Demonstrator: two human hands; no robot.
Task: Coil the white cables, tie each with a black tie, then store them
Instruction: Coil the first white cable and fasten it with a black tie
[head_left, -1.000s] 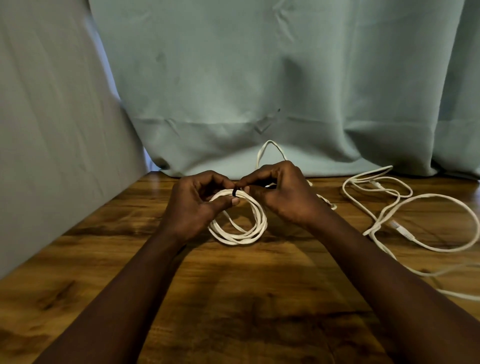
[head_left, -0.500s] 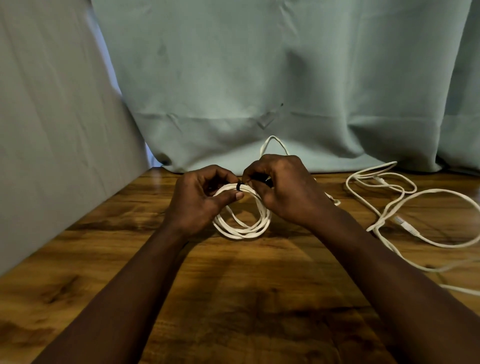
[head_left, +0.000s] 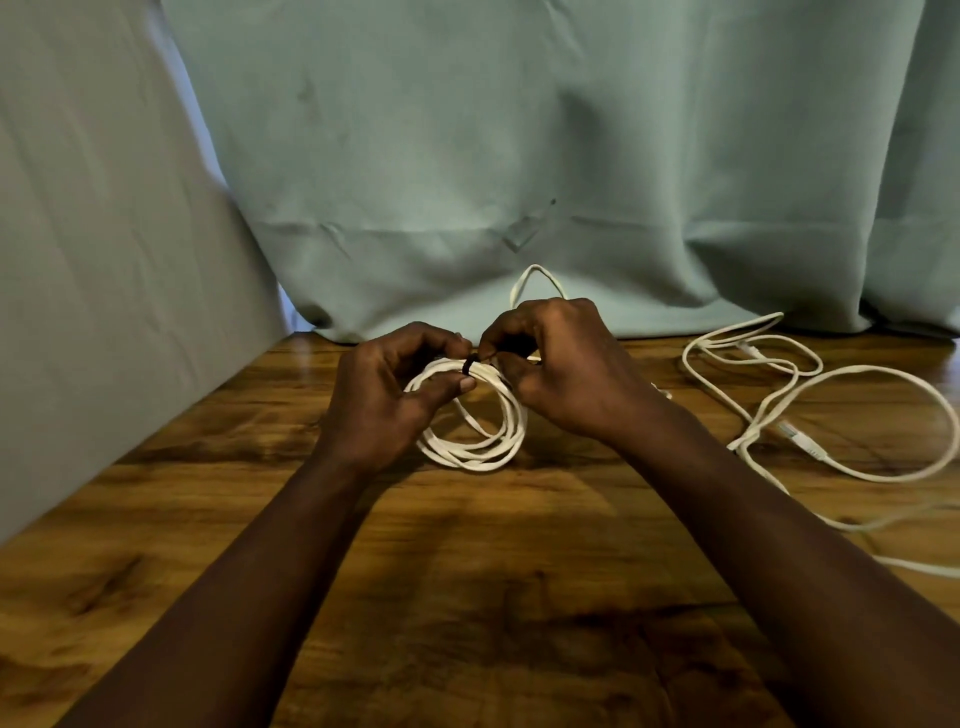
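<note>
A coiled white cable (head_left: 483, 447) is held upright just above the wooden table (head_left: 467, 571), its lower loops near the surface. A black tie (head_left: 469, 364) wraps the top of the coil. My left hand (head_left: 384, 400) grips the coil just left of the tie, thumb pressed on the strands. My right hand (head_left: 561, 369) pinches the tie's end with thumb and fingertips. A loose end of this cable (head_left: 535, 275) arches up behind my right hand. A second white cable (head_left: 810, 405) lies uncoiled on the table to the right.
A pale green curtain (head_left: 519, 156) hangs along the table's back edge. A grey cloth-covered panel (head_left: 104, 260) slants along the left side. The loose cable's connector (head_left: 800, 439) and strands trail toward the right edge.
Both hands with the coil have shifted slightly. My right fingers have worked the black tie round the top of the coil, and the view has tilted a little.
</note>
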